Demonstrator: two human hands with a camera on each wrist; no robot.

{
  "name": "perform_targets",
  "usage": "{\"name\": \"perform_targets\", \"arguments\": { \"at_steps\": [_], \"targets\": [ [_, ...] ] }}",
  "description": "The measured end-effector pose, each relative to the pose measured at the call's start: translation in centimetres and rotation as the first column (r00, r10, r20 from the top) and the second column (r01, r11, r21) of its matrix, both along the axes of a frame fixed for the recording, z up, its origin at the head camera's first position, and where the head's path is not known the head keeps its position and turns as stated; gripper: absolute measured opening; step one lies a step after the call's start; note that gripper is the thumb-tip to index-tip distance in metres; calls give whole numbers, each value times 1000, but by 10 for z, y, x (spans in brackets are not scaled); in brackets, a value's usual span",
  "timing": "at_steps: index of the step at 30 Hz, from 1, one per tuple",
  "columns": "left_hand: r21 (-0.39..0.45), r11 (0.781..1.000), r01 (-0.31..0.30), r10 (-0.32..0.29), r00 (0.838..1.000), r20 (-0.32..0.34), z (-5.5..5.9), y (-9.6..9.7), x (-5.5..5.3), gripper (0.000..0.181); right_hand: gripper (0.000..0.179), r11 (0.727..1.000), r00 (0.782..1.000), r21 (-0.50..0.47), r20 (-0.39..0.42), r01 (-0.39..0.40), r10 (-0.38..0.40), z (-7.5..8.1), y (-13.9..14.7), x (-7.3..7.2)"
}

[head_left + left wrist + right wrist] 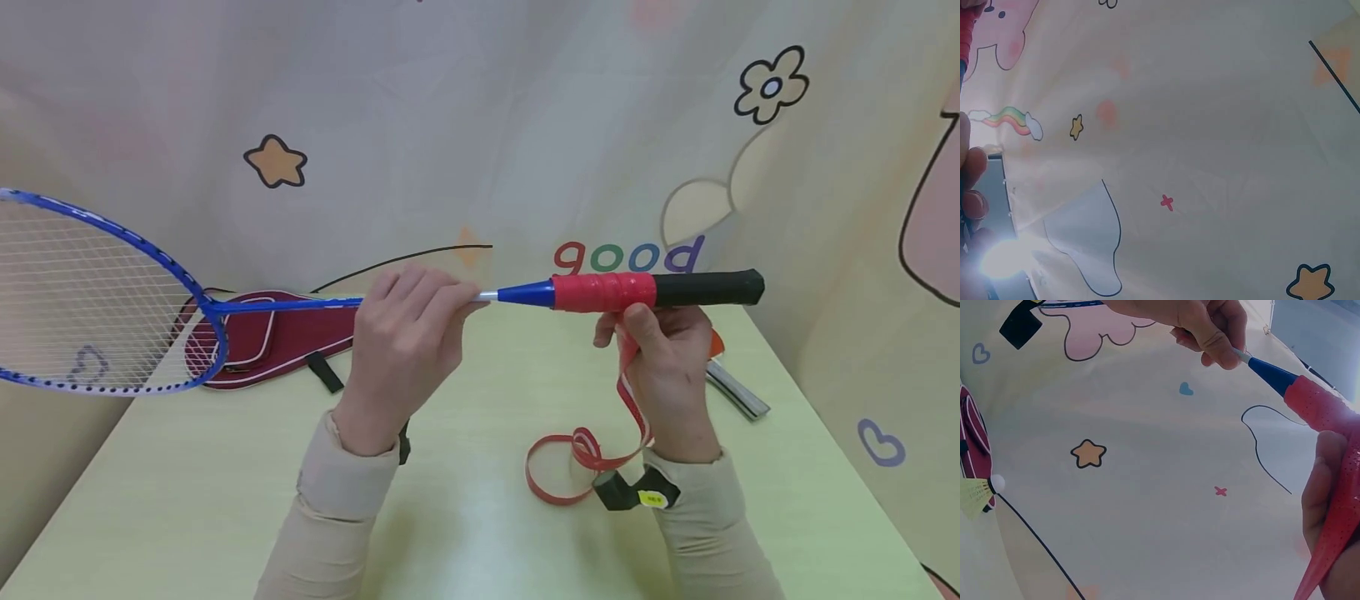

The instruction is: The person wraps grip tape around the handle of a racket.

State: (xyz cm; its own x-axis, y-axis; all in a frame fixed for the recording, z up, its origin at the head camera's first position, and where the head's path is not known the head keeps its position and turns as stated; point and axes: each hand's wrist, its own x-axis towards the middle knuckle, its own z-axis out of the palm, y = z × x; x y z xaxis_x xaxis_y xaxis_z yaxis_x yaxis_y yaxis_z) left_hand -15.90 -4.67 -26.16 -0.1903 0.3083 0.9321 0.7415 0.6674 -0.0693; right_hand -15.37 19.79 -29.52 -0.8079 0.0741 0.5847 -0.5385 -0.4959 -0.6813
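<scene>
A blue badminton racket (292, 306) is held level above the table, its strung head at the left. My left hand (405, 350) grips the shaft just left of the blue cone (527, 293). Red grip tape (603, 292) is wound around the handle's cone end, and the outer part of the black handle (708, 288) is bare. With thumb and fingers, my right hand (675, 375) pinches the tape just below the handle. The tape's loose tail, seen close in the right wrist view (1342, 519), hangs past the palm and curls in loops on the table.
On the light table (465, 517), a dark red racket bag (300, 333) lies at the back left. Behind my right hand is a grey metal object (738, 390) with an orange part. A yellow shuttlecock (974, 495) lies near the bag. A patterned curtain (480, 125) hangs behind.
</scene>
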Motion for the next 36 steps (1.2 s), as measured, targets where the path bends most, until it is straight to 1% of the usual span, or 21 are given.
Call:
{"name": "perform_targets", "arguments": {
  "at_steps": [3, 5, 8, 9, 12, 17, 20, 25, 28, 30, 32, 36],
  "targets": [
    [17, 1000, 0, 1, 1000, -30, 0, 2, 0, 10, 28, 999, 1000, 37, -15, -17, 17, 0, 4, -1],
    [32, 999, 0, 1, 999, -38, 0, 3, -1, 9, 30, 997, 999, 68, -18, -25, 26, 0, 7, 0],
    [51, 998, 20, -19, 999, -29, -1, 3, 0, 10, 30, 994, 999, 110, -21, -21, 24, 0, 9, 2],
    [58, 998, 30, -29, 999, -25, -1, 3, 0, 10, 30, 993, 1000, 114, -23, -17, 20, 0, 9, 2],
    [68, 997, 33, -31, 999, -17, -2, 3, 0, 11, 30, 995, 1000, 101, -27, -6, 9, 0, 9, 2],
    [75, 997, 15, -15, 1000, -6, -3, 5, -1, 11, 33, 999, 1000, 54, -24, 4, -3, 0, 6, 0],
    [76, 997, 6, -6, 1000, -8, -2, 6, -1, 11, 34, 999, 999, 52, -33, 11, -10, -1, 6, -1],
    [53, 998, -37, 38, 999, -18, -2, 6, 0, 11, 35, 998, 998, 60, -57, 8, -5, -2, 7, -1],
    [31, 997, -65, 66, 998, -15, -2, 5, 0, 11, 35, 999, 998, 54, -58, -10, 13, -2, 7, -2],
    [22, 997, -75, 75, 997, -17, -2, 5, 0, 11, 35, 998, 998, 60, -62, -16, 19, -1, 7, -2],
    [20, 997, -69, 69, 997, -23, -2, 4, 0, 10, 35, 997, 998, 73, -64, -10, 15, -1, 7, -2],
    [15, 998, -65, 65, 998, -24, -2, 4, -1, 8, 34, 993, 998, 115, -63, 30, -23, 0, 8, -1]
  ]
}}
